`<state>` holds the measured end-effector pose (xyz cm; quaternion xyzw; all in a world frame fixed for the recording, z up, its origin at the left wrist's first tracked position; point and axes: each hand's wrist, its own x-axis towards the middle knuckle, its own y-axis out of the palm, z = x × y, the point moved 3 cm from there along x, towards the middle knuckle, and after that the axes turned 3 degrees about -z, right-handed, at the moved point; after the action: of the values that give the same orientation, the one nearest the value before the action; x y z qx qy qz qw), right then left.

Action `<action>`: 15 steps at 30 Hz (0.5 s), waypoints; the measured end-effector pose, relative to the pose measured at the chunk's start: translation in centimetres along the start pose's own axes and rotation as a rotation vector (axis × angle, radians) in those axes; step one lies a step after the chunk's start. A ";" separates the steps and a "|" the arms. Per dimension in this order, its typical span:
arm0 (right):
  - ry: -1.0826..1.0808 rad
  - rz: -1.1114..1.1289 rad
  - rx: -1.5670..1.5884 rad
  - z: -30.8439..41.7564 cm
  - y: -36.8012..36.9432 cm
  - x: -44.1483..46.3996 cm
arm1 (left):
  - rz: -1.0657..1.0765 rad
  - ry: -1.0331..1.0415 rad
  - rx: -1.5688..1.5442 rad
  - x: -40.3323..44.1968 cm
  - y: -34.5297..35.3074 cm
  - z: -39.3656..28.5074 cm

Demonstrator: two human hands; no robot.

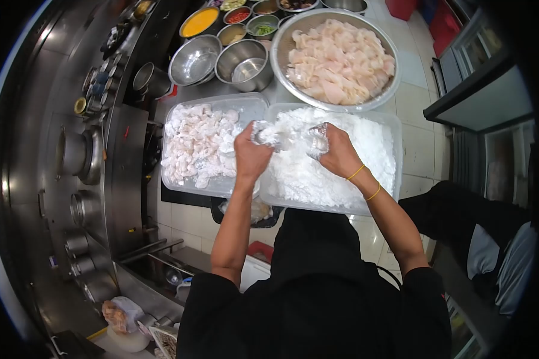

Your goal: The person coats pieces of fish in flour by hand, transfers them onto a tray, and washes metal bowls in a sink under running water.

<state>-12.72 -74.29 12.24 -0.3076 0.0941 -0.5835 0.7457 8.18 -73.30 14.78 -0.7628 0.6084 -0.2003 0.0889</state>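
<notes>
My left hand is above the left edge of a clear plastic tub of white powder that looks like flour. Its powder-coated fingers are curled around a whitened piece of meat. My right hand hovers over the same powder, fingers bent inward and dusted white; what they hold, if anything, is hidden. Left of the tub, a second clear tub contains many powder-coated meat pieces. Behind the powder, a large steel bowl is heaped with pale raw meat slices.
Two steel bowls, one wide and one deeper, stand behind the left tub. Beyond them are small bowls of chopped ingredients and a bowl of yellow liquid. A steel stove counter runs along the left. A person's dark-clothed leg shows at right.
</notes>
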 end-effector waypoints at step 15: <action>0.163 0.256 -0.199 -0.6 25.2 21.6 | -0.102 -0.176 -0.015 15.3 -11.5 24.7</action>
<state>13.97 -91.28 2.12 -0.3173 0.2500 -0.4944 0.7697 31.40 -87.95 -0.12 -0.8080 0.5602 -0.1322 0.1259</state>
